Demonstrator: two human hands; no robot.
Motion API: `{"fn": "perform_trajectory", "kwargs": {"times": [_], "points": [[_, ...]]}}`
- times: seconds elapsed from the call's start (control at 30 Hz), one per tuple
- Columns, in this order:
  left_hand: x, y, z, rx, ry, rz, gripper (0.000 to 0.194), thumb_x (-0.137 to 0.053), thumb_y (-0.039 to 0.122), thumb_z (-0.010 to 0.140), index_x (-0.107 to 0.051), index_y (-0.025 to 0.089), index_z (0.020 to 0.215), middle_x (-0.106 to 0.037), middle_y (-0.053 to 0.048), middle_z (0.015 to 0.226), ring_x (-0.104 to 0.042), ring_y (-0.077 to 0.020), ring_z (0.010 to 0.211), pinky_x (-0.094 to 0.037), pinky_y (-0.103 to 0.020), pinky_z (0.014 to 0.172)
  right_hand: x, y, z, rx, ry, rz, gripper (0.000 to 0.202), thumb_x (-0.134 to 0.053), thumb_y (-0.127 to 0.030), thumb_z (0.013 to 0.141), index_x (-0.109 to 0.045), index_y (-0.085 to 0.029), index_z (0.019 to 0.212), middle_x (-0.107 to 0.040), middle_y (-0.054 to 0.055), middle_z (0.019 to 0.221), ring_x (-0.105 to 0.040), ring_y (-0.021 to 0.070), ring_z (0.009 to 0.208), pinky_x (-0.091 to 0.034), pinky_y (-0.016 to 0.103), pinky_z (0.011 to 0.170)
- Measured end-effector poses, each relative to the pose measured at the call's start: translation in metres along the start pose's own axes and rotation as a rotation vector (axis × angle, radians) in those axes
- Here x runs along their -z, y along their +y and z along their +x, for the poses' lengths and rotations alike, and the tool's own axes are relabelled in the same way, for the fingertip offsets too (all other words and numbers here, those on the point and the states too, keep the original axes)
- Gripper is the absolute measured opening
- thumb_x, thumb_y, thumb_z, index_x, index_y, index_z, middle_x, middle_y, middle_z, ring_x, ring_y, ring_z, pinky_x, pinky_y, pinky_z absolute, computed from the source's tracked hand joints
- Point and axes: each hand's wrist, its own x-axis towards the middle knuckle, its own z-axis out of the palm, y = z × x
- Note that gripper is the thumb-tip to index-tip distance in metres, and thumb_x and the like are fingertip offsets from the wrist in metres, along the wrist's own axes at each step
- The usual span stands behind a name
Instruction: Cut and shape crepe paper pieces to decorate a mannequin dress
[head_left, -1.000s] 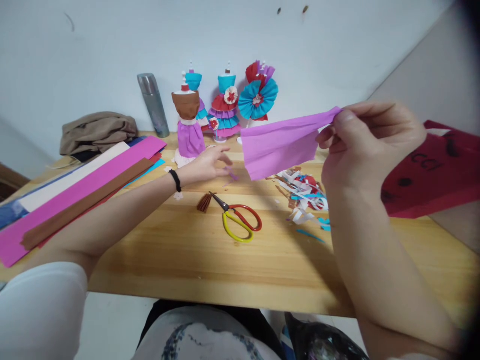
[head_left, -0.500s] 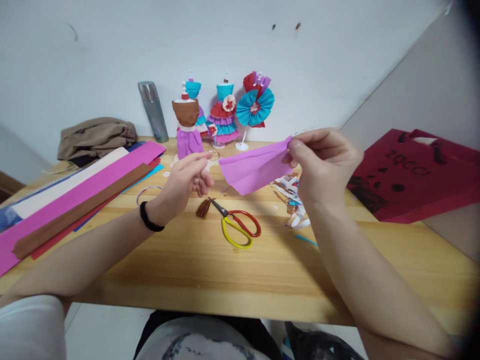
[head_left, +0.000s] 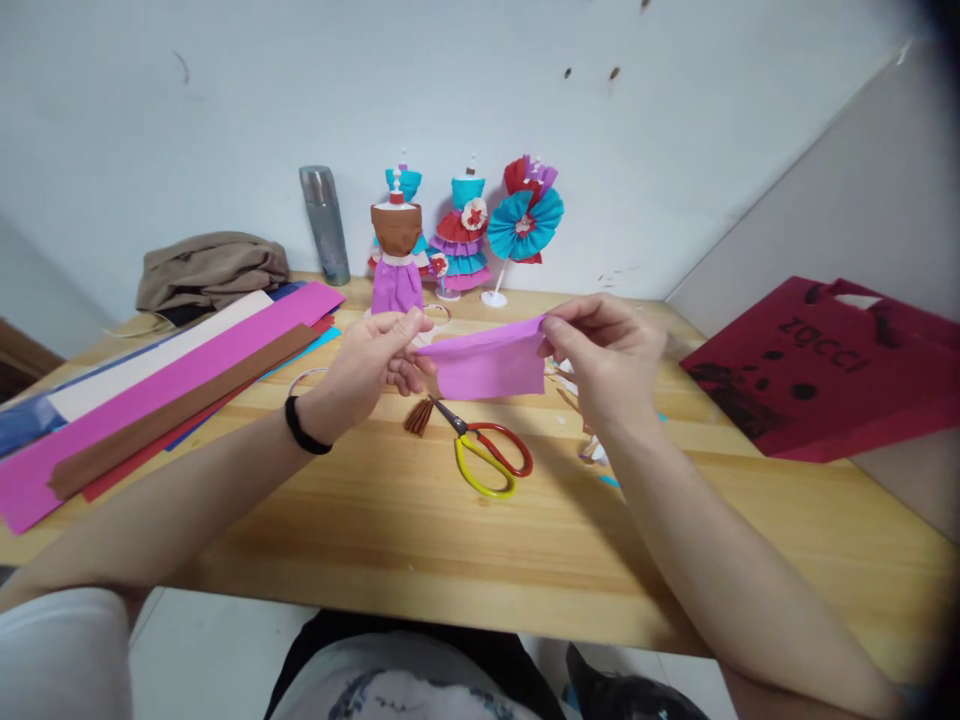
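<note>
A strip of purple paper point(head_left: 491, 362) is stretched between my two hands above the table. My left hand point(head_left: 375, 365) pinches its left end between thumb and fingers. The top right corner is gripped by my right hand point(head_left: 607, 355). Below the paper lie scissors point(head_left: 480, 450) with one red and one yellow handle, their tips pointing away to the left. A small pleated brown piece point(head_left: 418, 415) rests beside the tips. Behind my left hand stands a small dress form point(head_left: 397, 250) in a brown top and purple skirt.
Long colored paper sheets point(head_left: 180, 385) and a brown cloth point(head_left: 214, 270) lie at the left. A metal flask point(head_left: 326, 225) and more dressed forms point(head_left: 461, 235) stand by the wall. Paper scraps point(head_left: 596, 452) lie near my right wrist; a red bag point(head_left: 817, 370) is at the right.
My left hand has taken hold of the paper's left end. My right hand has moved lower and left, and the paper now hangs straighter. The view has shifted slightly.
</note>
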Motion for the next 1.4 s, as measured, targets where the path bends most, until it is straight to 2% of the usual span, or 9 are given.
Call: {"fn": "perform_trajectory", "kwargs": {"times": [0.1, 0.2, 0.33, 0.4, 0.57, 0.63, 0.9, 1.0, 1.4], "points": [[0.006, 0.000, -0.007, 0.103, -0.071, -0.016, 0.033, -0.074, 0.042, 0.084, -0.067, 0.012, 0.096, -0.075, -0.008, 0.076, -0.064, -0.0116, 0.047, -0.048, -0.019, 0.043, -0.003, 0.002, 0.000, 0.009, -0.030, 0.003, 0.011, -0.074, -0.019, 0.073, -0.067, -0.025, 0.068, -0.062, -0.004, 0.056, -0.058, 0.0136, 0.048, -0.049, 0.028, 0.048], [0.008, -0.004, -0.011, 0.194, -0.089, -0.042, 0.021, -0.078, 0.029, 0.081, -0.069, 0.010, 0.086, -0.077, -0.011, 0.087, -0.069, -0.0112, 0.057, -0.053, -0.019, 0.053, -0.008, 0.002, -0.001, 0.012, -0.031, 0.011, 0.008, -0.073, -0.021, 0.071, -0.067, -0.023, 0.067, -0.062, -0.005, 0.053, -0.057, 0.0120, 0.046, -0.048, 0.026, 0.047], [0.008, -0.008, -0.009, 0.204, 0.005, -0.056, 0.010, -0.071, 0.016, 0.084, -0.069, 0.009, 0.078, -0.074, -0.008, 0.075, -0.067, -0.0090, 0.056, -0.054, -0.019, 0.057, -0.012, 0.001, -0.003, 0.005, -0.049, 0.003, 0.008, -0.074, -0.023, 0.069, -0.066, -0.023, 0.065, -0.062, -0.005, 0.052, -0.056, 0.0107, 0.044, -0.047, 0.024, 0.045], [0.009, -0.005, -0.007, 0.120, 0.054, -0.028, 0.009, -0.072, 0.017, 0.082, -0.068, 0.010, 0.077, -0.074, -0.006, 0.073, -0.066, -0.0092, 0.054, -0.054, -0.020, 0.055, -0.012, 0.002, -0.003, 0.004, -0.070, -0.001, 0.009, -0.075, -0.023, 0.069, -0.067, -0.023, 0.065, -0.062, -0.005, 0.052, -0.055, 0.0110, 0.043, -0.047, 0.025, 0.044], [0.016, 0.005, -0.007, -0.253, 0.147, 0.205, 0.019, -0.080, 0.028, 0.072, -0.069, 0.013, 0.076, -0.072, -0.003, 0.065, -0.067, -0.0128, 0.056, -0.055, -0.023, 0.056, -0.012, 0.005, -0.003, -0.016, -0.143, -0.003, 0.012, -0.078, -0.028, 0.071, -0.068, -0.025, 0.066, -0.062, -0.004, 0.054, -0.057, 0.0126, 0.046, -0.048, 0.026, 0.044], [0.020, 0.004, -0.011, -0.310, 0.170, 0.242, 0.019, -0.080, 0.029, 0.070, -0.069, 0.014, 0.074, -0.071, -0.003, 0.062, -0.067, -0.0138, 0.057, -0.056, -0.025, 0.059, -0.012, 0.007, -0.007, -0.049, -0.169, 0.003, 0.011, -0.079, -0.028, 0.069, -0.069, -0.024, 0.067, -0.064, -0.004, 0.055, -0.058, 0.0125, 0.047, -0.048, 0.026, 0.046], [0.037, -0.044, -0.033, -0.038, 0.059, 0.074, 0.017, -0.081, 0.031, 0.071, -0.073, 0.017, 0.070, -0.074, -0.004, 0.067, -0.067, -0.0124, 0.061, -0.056, -0.023, 0.063, -0.011, 0.034, -0.049, -0.441, -0.176, 0.108, 0.019, -0.083, -0.032, 0.062, -0.068, -0.020, 0.066, -0.064, -0.002, 0.050, -0.055, 0.0102, 0.044, -0.042, 0.022, 0.045], [0.041, -0.056, -0.036, -0.008, 0.067, 0.049, 0.016, -0.083, 0.032, 0.069, -0.076, 0.018, 0.070, -0.075, -0.004, 0.069, -0.068, -0.0123, 0.063, -0.055, -0.023, 0.063, -0.012, 0.041, -0.061, -0.568, -0.173, 0.193, 0.026, -0.086, -0.036, 0.059, -0.067, -0.020, 0.067, -0.065, -0.002, 0.051, -0.055, 0.0099, 0.043, -0.042, 0.021, 0.045], [0.050, -0.064, -0.039, -0.008, 0.142, 0.125, 0.011, -0.081, 0.028, 0.069, -0.075, 0.019, 0.068, -0.073, -0.002, 0.067, -0.068, -0.0131, 0.062, -0.055, -0.023, 0.062, -0.015, 0.031, -0.073, -0.711, -0.222, 0.245, 0.029, -0.091, -0.031, 0.053, -0.067, -0.019, 0.063, -0.073, 0.002, 0.057, -0.061, 0.0101, 0.048, -0.047, 0.019, 0.047]]}}
